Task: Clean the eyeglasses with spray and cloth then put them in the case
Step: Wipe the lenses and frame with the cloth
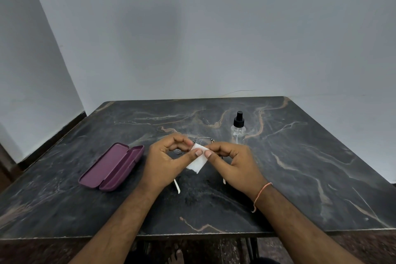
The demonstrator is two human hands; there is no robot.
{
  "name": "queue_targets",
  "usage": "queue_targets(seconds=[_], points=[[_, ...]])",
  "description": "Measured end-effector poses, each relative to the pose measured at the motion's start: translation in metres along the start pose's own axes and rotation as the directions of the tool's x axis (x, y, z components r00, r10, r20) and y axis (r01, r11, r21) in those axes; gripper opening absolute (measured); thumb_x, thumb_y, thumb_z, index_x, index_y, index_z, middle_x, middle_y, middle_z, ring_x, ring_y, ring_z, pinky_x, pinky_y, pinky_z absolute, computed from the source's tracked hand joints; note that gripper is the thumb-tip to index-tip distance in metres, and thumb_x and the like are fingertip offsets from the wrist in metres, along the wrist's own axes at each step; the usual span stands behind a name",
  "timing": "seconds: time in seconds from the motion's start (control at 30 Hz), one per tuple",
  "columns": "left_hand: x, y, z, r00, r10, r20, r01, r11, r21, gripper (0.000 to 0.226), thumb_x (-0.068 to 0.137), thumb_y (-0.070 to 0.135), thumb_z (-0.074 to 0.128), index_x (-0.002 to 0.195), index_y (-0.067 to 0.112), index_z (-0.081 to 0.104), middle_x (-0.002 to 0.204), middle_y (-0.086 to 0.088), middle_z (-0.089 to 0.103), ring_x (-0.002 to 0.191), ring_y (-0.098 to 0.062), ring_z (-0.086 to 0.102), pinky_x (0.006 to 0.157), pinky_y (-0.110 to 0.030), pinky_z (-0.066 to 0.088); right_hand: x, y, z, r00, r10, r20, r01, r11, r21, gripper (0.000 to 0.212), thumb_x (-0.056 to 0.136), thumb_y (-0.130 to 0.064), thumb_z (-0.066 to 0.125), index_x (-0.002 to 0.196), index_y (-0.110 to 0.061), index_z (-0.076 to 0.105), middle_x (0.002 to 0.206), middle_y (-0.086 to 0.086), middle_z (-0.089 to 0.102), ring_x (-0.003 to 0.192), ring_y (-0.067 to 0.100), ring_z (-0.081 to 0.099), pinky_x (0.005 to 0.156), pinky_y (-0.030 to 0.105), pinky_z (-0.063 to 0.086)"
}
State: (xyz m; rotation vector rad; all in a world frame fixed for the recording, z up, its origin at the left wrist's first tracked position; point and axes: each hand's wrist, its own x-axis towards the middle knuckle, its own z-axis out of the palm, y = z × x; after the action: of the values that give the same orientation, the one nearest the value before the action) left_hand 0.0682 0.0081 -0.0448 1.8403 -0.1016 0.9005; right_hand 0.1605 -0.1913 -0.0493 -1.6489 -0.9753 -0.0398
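Both grips (166, 159) (232, 162) pinched, thumbs adjacent

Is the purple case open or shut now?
Open. The purple case lies on the table with lid folded back, both inner halves showing, nothing inside.

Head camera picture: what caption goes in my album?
Both hands hold a white cloth over eyeglasses, purple case open.

Dim, even indoor light — soft shadows, no glare, wide-angle bending at the edges.
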Motion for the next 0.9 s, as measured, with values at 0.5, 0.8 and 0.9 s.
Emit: queue_targets(seconds=[0.5,0.8,0.9], points=[[0.0019,-0.0016,-0.0028,1.0,0.008,-0.012,-0.007,0.998,0.068,0.013,0.086,0.029,0.093,0.096,0.032,0.084,0.096,0.011,0.083,0.091,-0.013,0.078,0.085,-0.021,0.059,0.0016,-0.0007,0.001,0.999,0.011,0.035,-0.012,0.999,0.039,0.038,0.093,-0.024,0.087,0.129,-0.031,0.078,0.099,-0.013,0.085,0.104,0.006,0.08,0.101,0.018,0.056],[-0.0003,-0.002,-0.0018,1.0,-0.022,0.001,0.022,0.999,0.037,0.016,0.089,0.04,0.08,0.095,0.025,0.079,0.09,0.004,0.082,0.085,-0.014,0.079,0.084,-0.023,0.06,0.0032,0.0005,0.0006,0.999,0.023,-0.03,-0.02,0.994,0.104,0.029,0.1,-0.012,0.08,0.127,-0.023,0.08,0.103,-0.008,0.085,0.107,0.009,0.08,0.102,0.023,0.057],[-0.0009,-0.0035,-0.0019,1.0,-0.007,0.023,0.006,0.999,0.035,0.013,0.091,0.035,0.079,0.094,0.023,0.078,0.09,0.002,0.08,0.084,-0.016,0.077,0.082,-0.025,0.06,0.0029,-0.0008,0.0009,1.0,0.009,-0.017,-0.007,0.994,0.111,0.029,0.098,-0.015,0.082,0.126,-0.022,0.08,0.101,-0.008,0.085,0.105,0.011,0.08,0.101,0.022,0.057]])
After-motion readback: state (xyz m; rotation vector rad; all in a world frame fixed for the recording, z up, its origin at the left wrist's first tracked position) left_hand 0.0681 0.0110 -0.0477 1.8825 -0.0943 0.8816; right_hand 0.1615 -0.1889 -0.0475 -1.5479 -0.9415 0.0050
